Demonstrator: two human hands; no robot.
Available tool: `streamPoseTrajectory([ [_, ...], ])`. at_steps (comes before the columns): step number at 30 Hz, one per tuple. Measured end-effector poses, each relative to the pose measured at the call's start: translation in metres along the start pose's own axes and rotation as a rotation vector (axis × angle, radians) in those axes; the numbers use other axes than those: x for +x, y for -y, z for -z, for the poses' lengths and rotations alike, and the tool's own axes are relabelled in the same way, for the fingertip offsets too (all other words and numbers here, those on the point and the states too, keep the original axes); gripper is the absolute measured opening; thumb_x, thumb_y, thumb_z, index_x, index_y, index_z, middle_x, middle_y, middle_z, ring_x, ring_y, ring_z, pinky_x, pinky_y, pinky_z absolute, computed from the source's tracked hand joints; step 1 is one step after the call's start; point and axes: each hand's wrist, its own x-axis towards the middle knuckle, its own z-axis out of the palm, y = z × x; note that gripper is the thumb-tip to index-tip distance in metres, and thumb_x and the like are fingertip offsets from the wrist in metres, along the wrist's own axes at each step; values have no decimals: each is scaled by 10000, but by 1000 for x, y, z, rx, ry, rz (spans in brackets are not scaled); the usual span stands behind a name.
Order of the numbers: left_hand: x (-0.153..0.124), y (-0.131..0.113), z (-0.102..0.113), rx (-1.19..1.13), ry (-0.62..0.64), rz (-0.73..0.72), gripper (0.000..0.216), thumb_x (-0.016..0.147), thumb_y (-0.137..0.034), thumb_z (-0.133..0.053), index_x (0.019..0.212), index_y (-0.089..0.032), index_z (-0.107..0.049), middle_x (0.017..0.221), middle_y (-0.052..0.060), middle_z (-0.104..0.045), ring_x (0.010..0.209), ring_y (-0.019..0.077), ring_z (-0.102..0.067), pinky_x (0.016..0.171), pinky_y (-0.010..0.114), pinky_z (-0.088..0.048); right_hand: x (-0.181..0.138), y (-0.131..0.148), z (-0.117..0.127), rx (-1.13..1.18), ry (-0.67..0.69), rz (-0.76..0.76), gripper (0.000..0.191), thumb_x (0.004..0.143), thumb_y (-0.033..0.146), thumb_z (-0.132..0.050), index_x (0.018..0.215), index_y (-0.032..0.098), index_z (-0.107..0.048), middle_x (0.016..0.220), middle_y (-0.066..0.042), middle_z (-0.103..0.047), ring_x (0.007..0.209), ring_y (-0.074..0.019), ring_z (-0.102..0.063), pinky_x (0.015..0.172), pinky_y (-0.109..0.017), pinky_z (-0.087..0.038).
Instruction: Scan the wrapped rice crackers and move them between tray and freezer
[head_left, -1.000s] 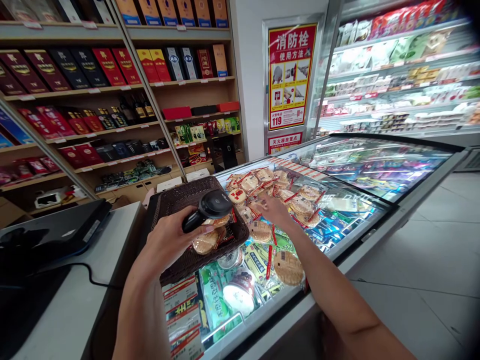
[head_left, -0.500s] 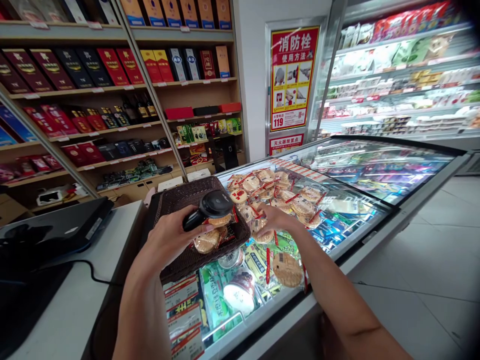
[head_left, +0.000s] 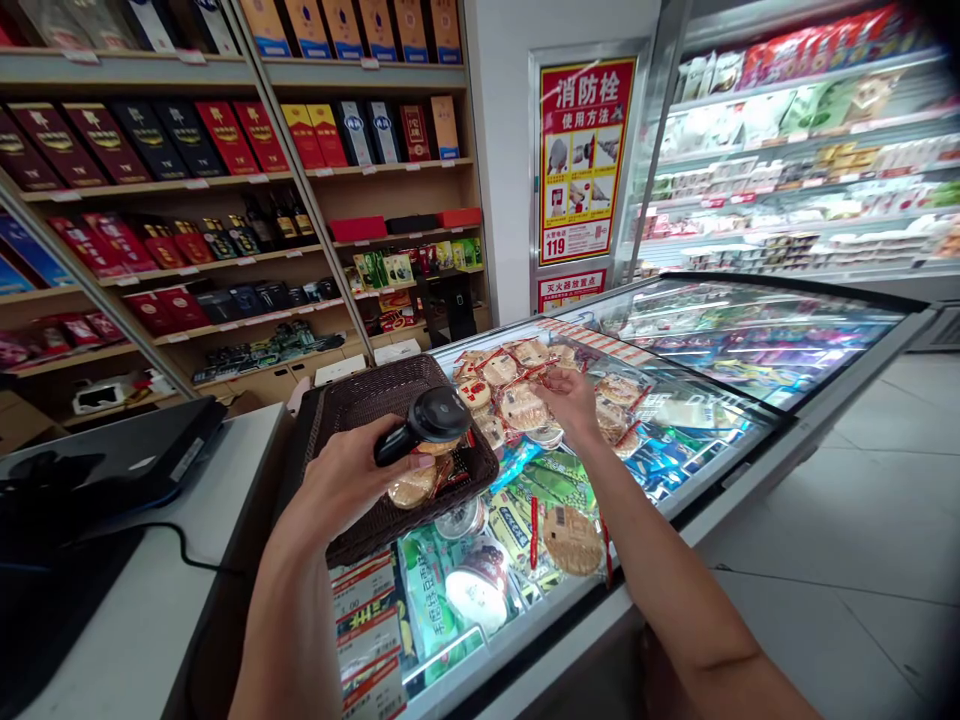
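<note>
My left hand (head_left: 351,472) is wrapped round the handle of a black barcode scanner (head_left: 437,414), held over the near right part of a brown wicker basket (head_left: 349,415). Several clear-wrapped round biscuits (head_left: 411,488) lie in the basket below it. With its fingers closed on the wrapper's edge, my right hand (head_left: 574,402) holds a wrapped round biscuit (head_left: 523,408) above the freezer's glass top. More biscuits in red-edged wrappers (head_left: 531,353) are heaped behind and around that hand. Nearer to me, a single wrapped biscuit (head_left: 573,540) lies flat on the glass.
A glass-topped chest freezer (head_left: 705,490) with frozen packs inside runs back to the right. On the left, a white counter (head_left: 217,540) carries a black device (head_left: 112,460) with a cable. Boxed goods fill the wall shelves (head_left: 225,265). An open chiller (head_left: 802,150) stands at back right.
My right hand has moved up, away from me, and now holds a wrapped biscuit lifted from where it reached. The left hand and scanner have shifted slightly right.
</note>
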Motion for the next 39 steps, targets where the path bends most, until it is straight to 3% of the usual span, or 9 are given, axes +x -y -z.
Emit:
streamPoseTrajectory([
  [7, 8, -4, -13, 55, 33, -45, 511, 762, -716, -577, 1034, -293, -669, 968, 25, -743, 870, 280, -667, 686, 297, -380, -16, 12, -8, 149, 205, -130, 570, 446, 465, -903, 840, 202, -585, 793, -18, -692, 758, -190, -663, 722, -324, -519],
  [12, 7, -15, -15, 93, 57, -35, 477, 791, -697, -548, 1009, -289, -666, 928, 40, -732, 946, 305, -657, 636, 286, -350, -23, 15, -12, 105, 211, -151, 593, 441, 481, -892, 853, 200, -572, 782, -8, -671, 750, -177, -641, 719, -313, -504],
  [17, 5, -15, -14, 110, 17, 2, 492, 791, -680, -550, 1085, -303, -665, 1021, 53, -731, 974, 314, -651, 641, 294, -341, -24, 18, -13, 105, 217, -151, 571, 483, 467, -881, 879, 187, -579, 811, -5, -661, 758, -155, -624, 718, -289, -487],
  [25, -5, 0, 6, 11, -28, 52, 500, 773, -706, -555, 1024, -288, -666, 866, 11, -729, 868, 279, -651, 604, 276, -332, -29, 7, -18, 79, 304, -151, 517, 520, 490, -851, 864, 202, -596, 825, -12, -670, 770, -161, -629, 732, -298, -498],
  [30, -15, 9, 17, -13, -138, 75, 531, 773, -694, -560, 1097, -287, -668, 914, 25, -729, 891, 290, -642, 627, 281, -356, -49, -8, -52, 63, 423, -292, 485, 549, 532, -818, 819, 213, -571, 723, 16, -637, 653, -147, -603, 630, -282, -490],
  [35, -21, 11, 19, -75, -169, 27, 544, 763, -709, -569, 1076, -277, -677, 949, 32, -739, 944, 307, -647, 664, 292, -393, -66, 8, -89, -157, 657, -116, 392, 777, 559, -639, 968, 221, -589, 969, -31, -680, 884, -191, -645, 785, -322, -513],
  [37, -23, 10, 20, -87, -188, 24, 542, 758, -717, -566, 1061, -282, -681, 971, 35, -743, 972, 323, -648, 677, 300, -400, -68, 23, -82, -313, 709, 33, 397, 838, 529, -593, 1099, 230, -588, 1161, -60, -647, 1068, -217, -616, 891, -342, -497],
  [39, -25, 9, 20, -80, -193, 35, 536, 759, -711, -566, 1070, -290, -678, 999, 35, -744, 993, 330, -647, 674, 301, -391, -69, 36, -57, -502, 718, 172, 434, 873, 515, -563, 1201, 232, -562, 1287, -87, -585, 1183, -233, -563, 973, -367, -464],
])
